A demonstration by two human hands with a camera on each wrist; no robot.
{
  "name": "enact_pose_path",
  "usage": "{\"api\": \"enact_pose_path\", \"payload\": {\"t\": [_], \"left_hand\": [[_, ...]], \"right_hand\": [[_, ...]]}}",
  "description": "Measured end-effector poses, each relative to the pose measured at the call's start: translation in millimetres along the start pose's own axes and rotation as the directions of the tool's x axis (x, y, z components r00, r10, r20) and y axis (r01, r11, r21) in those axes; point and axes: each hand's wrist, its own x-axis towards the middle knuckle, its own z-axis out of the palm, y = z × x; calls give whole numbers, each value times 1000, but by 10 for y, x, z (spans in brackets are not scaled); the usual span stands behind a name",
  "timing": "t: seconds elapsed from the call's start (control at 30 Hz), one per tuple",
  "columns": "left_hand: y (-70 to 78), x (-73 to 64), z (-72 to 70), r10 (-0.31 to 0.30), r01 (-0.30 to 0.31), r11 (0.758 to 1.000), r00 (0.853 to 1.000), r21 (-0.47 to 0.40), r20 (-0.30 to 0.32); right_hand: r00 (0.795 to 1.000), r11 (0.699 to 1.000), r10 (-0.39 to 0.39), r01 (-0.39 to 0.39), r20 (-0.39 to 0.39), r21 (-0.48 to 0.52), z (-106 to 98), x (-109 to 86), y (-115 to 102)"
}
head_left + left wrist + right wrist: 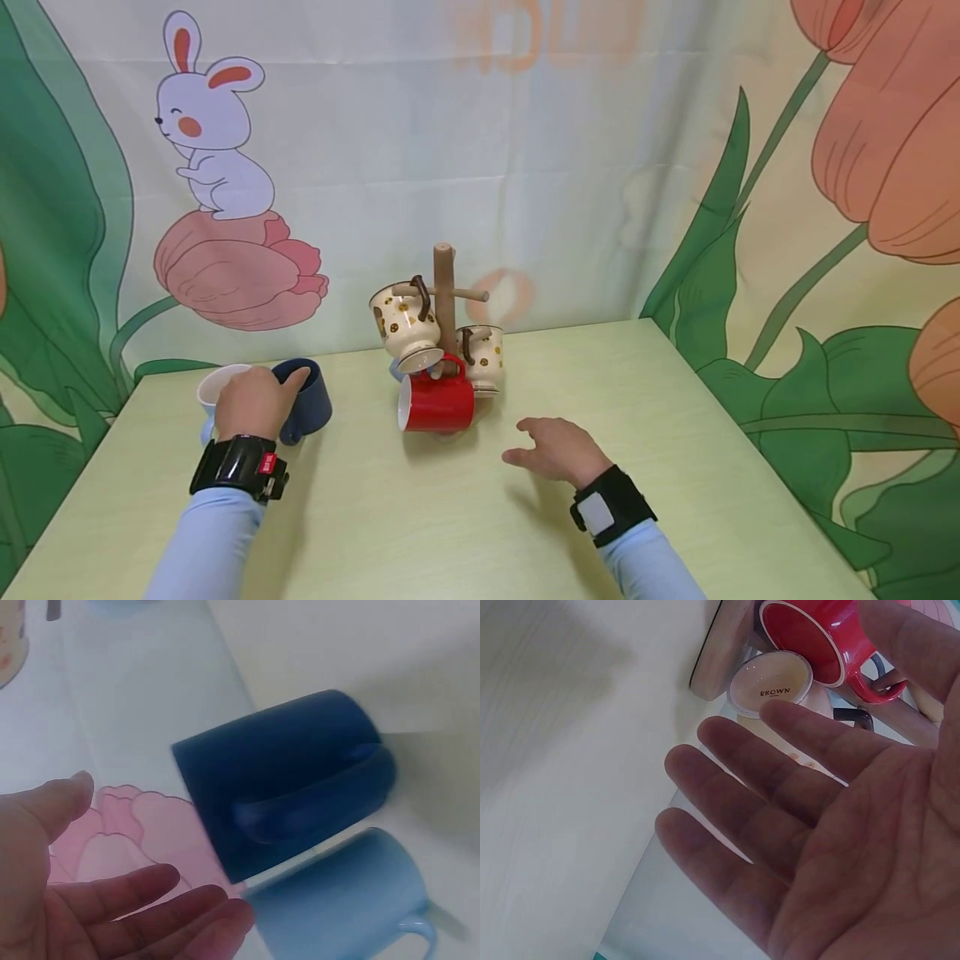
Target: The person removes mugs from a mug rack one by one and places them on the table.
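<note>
At the table's left, a dark blue mug (311, 402) stands upright beside a light blue mug (341, 896) with a pale inside. My left hand (256, 403) is over these two mugs, thumb spread from straight fingers, nothing in its grasp. On the right, my right hand (558, 450) hovers over the table with fingers extended and holding nothing. Nearest to it is a wooden mug tree (444, 292). A red mug (438, 404) hangs sideways there by its handle. Two cream patterned mugs (405, 325) hang there too, and a bluish one behind is mostly hidden.
The pale table (420, 533) reaches back to a printed cloth (570, 167) with a rabbit and tulips. Its right edge runs along the cloth's green leaves. A wrist strap with a device (238, 468) sits on my left wrist, another (611, 506) on my right.
</note>
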Motion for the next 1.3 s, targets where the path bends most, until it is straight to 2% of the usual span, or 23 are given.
{"api": "enact_pose_path", "payload": {"t": [0.17, 0.3, 0.43, 0.63, 0.8, 1.1, 1.3], "left_hand": [[128, 14, -79, 26, -25, 999, 1000, 30, -5], [258, 26, -147, 73, -71, 995, 997, 71, -25], [405, 20, -226, 137, -133, 988, 990, 78, -43], [668, 5, -344, 200, -196, 979, 976, 58, -82], [861, -1, -445, 254, -251, 967, 965, 50, -65], [1172, 20, -509, 395, -393, 918, 917, 47, -63], [1352, 64, -492, 484, -482, 875, 873, 47, -61]], "right_hand": [[1000, 1000, -8, 7, -23, -10, -35, 14, -12], [999, 999, -16, 14, -52, -31, -101, 41, -40], [996, 998, -28, 22, -90, -59, -193, 85, -91], [986, 994, -55, 40, -159, -99, -374, 144, -197], [974, 992, -71, 46, -213, -119, -544, 199, -307], [943, 991, -88, 52, -320, -120, -858, 355, -501], [916, 989, -104, 54, -387, -139, -1028, 485, -665]]}}
